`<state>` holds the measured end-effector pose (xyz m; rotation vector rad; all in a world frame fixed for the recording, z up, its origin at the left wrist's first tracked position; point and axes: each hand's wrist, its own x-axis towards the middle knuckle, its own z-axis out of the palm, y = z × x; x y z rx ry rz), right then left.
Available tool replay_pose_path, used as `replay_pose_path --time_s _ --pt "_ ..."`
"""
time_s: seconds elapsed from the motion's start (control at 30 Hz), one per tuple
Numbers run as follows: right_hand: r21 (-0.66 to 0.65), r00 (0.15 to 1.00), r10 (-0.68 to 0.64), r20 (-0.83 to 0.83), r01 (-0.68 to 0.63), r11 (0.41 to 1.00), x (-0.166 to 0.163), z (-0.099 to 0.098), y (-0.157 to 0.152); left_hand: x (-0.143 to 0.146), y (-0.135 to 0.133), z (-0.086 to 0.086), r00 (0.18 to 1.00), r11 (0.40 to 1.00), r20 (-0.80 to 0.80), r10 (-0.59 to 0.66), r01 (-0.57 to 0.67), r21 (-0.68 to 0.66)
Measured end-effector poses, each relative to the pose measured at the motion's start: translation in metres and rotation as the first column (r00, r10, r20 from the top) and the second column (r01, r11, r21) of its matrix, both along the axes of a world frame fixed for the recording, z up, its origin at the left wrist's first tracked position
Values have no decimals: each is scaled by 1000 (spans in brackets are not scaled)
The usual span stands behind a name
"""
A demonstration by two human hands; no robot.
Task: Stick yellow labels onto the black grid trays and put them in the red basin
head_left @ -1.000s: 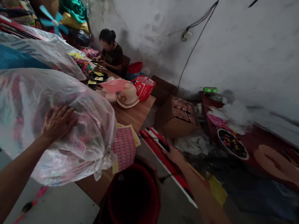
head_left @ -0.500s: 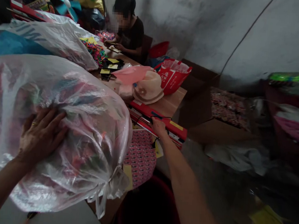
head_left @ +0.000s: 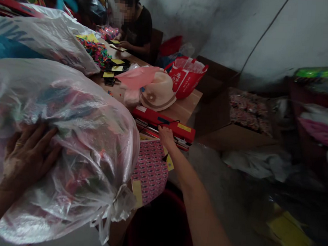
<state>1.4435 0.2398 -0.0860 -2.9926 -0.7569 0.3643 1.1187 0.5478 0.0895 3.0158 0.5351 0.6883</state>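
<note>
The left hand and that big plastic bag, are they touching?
Touching. The head view shows the left hand spread flat on the plastic bag, denting the film.

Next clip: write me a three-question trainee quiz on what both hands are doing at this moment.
1. True or false: the left hand lies flat on the clear tied bag.
2. What does the right hand touch? A) cream hat B) stack of flat red packs C) red shopping bag
3. Fill in: the cream hat sits on the wooden ____.

Key: 1 true. 2 B, the stack of flat red packs. 3 table.
</note>
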Motion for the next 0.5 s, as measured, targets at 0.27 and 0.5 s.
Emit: replay_pose_path --time_s 0.27,0.5 --pt "437 994 -69 -80 97 894 17 86 -4 -5 9 -7 999 999 -32 17 -15 49" --pt "681 957 -161 -242 285 674 21 122 54 -11 14 -4 997 999 -79 0 4 47"
